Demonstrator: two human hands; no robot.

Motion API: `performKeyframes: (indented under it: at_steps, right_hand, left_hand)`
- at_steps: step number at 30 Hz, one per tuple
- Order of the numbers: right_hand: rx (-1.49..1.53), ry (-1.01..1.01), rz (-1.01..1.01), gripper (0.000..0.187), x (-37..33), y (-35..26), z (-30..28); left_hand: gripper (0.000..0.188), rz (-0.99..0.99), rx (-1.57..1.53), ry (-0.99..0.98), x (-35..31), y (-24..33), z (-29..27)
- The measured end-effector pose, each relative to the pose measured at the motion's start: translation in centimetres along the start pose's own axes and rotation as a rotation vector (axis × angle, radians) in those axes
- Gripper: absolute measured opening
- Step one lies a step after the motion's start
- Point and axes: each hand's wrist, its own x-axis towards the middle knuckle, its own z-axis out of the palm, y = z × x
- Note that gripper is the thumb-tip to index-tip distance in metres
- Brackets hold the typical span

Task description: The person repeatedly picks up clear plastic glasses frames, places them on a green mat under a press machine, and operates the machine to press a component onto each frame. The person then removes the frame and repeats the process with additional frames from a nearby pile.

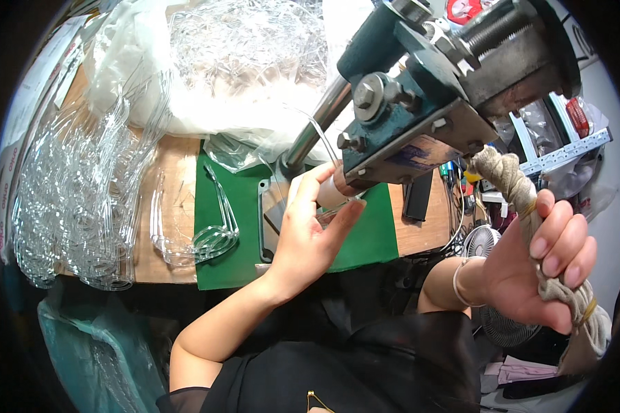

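Observation:
A green hand press (pixel 399 103) rises over the bench, tilted in the picture. My left hand (pixel 306 230) is at the press's lower end, thumb and fingers curved around a white cylinder (pixel 334 193) under the ram. From between these fingers a thin, shiny looped wire frame (pixel 317 129) sticks up; its lower part is hidden by the hand and the press. My right hand (pixel 537 268) is wrapped round the press's lever (pixel 508 175), which is bound in twisted beige cloth.
Several similar wire frames (pixel 213 237) lie on the green mat (pixel 296 268) and bench. Bundles of them (pixel 96 199) fill the left side. A larger heap (pixel 248 48) rests on white plastic at the back. A black phone-like object (pixel 417 196) and a small fan (pixel 481 241) are to the right.

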Motion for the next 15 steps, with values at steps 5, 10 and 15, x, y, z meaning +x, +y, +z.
performKeyframes:
  at_steps: [5,10,15]
  right_hand:
    - [-0.139,0.152,-0.183,0.042,-2.6,1.2,2.1]
    - [0.113,0.020,-0.052,0.040,0.6,0.8,1.0]
    - [-0.033,0.150,0.014,0.065,2.5,1.0,-1.3]
  left_hand:
    - [0.034,0.016,0.070,-0.010,0.4,-0.3,0.2]
    - [0.034,0.099,0.184,0.003,0.0,-0.5,-0.7]
    - [0.051,-0.064,0.266,-0.060,-5.2,3.5,-3.1]
